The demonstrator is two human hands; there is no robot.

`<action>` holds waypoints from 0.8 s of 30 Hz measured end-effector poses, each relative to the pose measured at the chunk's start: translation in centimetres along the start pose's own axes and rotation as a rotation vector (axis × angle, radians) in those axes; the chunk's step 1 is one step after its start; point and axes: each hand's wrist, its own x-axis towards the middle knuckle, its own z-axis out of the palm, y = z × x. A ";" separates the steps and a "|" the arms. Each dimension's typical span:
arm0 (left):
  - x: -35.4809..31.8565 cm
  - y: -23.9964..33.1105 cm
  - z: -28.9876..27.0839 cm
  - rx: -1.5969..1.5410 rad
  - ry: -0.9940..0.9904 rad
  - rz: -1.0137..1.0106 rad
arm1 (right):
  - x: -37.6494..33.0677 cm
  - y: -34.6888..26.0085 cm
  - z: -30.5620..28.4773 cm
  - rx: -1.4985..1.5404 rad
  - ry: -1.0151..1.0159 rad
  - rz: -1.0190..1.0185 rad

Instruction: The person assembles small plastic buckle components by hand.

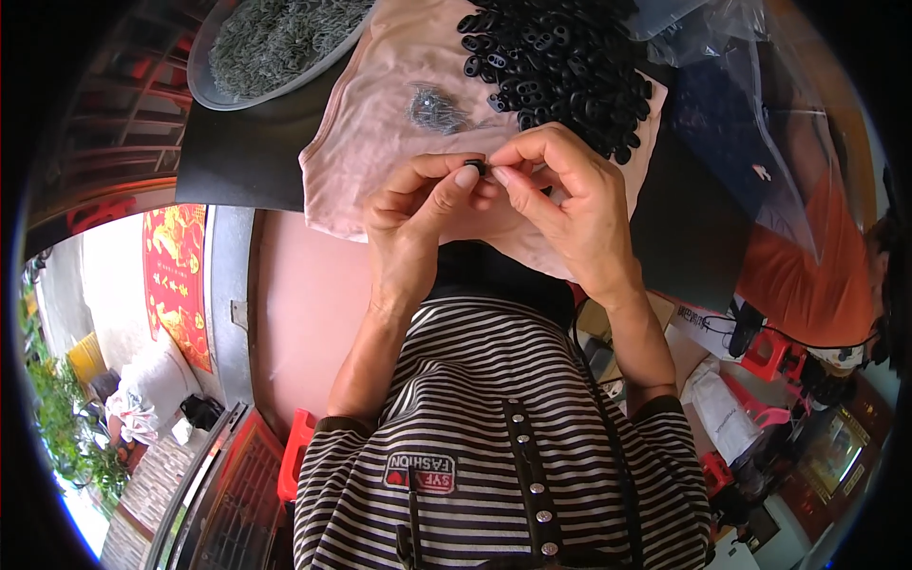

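My left hand (407, 214) pinches a small black plastic cord lock piece (476, 166) between thumb and fingers, above the near part of a pale pink cloth (366, 114). My right hand (584, 209) meets it from the other side, thumb and forefinger pressed together at the piece's right edge. Whatever lies between those right fingertips is too small to make out. Just beyond my hands is a little heap of thin grey metal springs (435, 110). A large pile of black cord lock pieces (570, 71) spreads over the far right of the cloth.
A clear plastic tub (201, 78) full of small grey metal pieces stands at the far left of the dark table (237, 157). Clear plastic bags (760, 104) lie at the right. Red stools (296, 456) stand low on both sides.
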 end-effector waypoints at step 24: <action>0.6 -0.5 0.2 -0.253 -0.069 -0.238 | -0.4 1.0 -0.7 -0.105 0.120 -0.109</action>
